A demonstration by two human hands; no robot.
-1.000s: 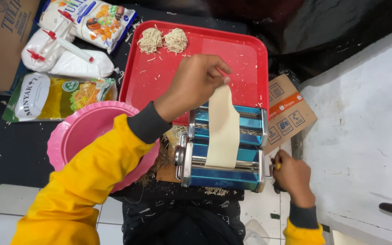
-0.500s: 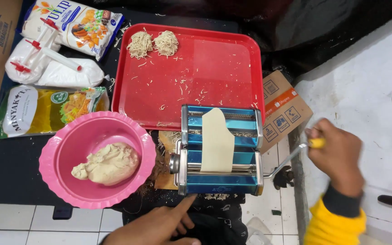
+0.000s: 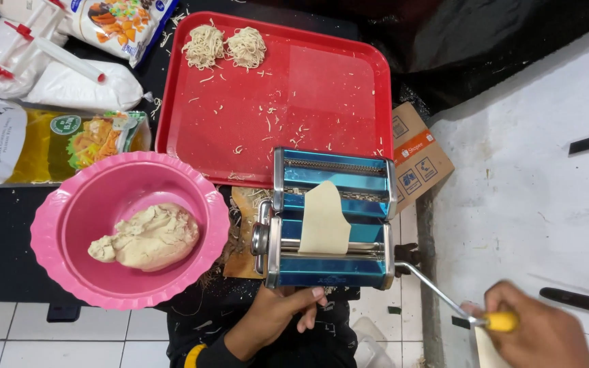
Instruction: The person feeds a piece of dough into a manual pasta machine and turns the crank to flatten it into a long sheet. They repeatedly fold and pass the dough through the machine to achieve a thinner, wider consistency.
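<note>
My pink bowl (image 3: pixel 69 235) holds one lump of dough (image 3: pixel 148 236); the red tray (image 3: pixel 322 82) carries two noodle nests (image 3: pixel 225 46) at its far edge. One dough sheet (image 3: pixel 324 219) lies in the pasta machine (image 3: pixel 332 218) at the tray's near edge. My left hand (image 3: pixel 277 317) cups the machine's underside with loose fingers; my right hand (image 3: pixel 536 334) is closed on the crank's yellow handle (image 3: pixel 500 321).

Bright even light, sharp, soft shadows

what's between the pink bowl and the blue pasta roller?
Head view: a brown board strewn with noodle scraps fills the gap between pink plastic bowl and blue metal pasta roller.
</note>
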